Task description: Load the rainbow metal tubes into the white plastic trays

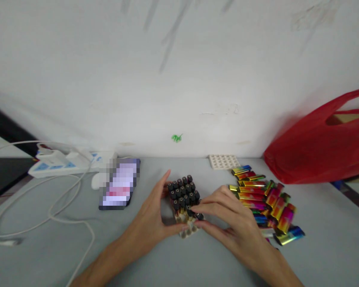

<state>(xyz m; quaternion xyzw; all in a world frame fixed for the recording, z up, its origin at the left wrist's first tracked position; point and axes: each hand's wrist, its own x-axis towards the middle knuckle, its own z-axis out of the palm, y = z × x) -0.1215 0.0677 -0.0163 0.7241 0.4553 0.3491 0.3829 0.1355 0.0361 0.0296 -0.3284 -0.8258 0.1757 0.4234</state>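
Observation:
A pale tray with round holes (184,234) sits on the table in front of me. Several lighters with black tops (184,190) stand upright in rows across its far part, while holes at its near edge hold none. My left hand (149,217) grips the tray from the left, thumb along the near edge and fingers round the far left side. At the tray's near right, my right hand (231,223) has thumb and fingertips closed on a lighter (199,216); its lower body is hidden by the fingers.
Shiny multicoloured lighters (251,190) lie piled to the right. Behind them is another pale holed tray (224,162) by the wall. A red bag (320,147) stands at the far right. On the left are a phone (119,185), a power strip (74,161) and loose white cables (68,218).

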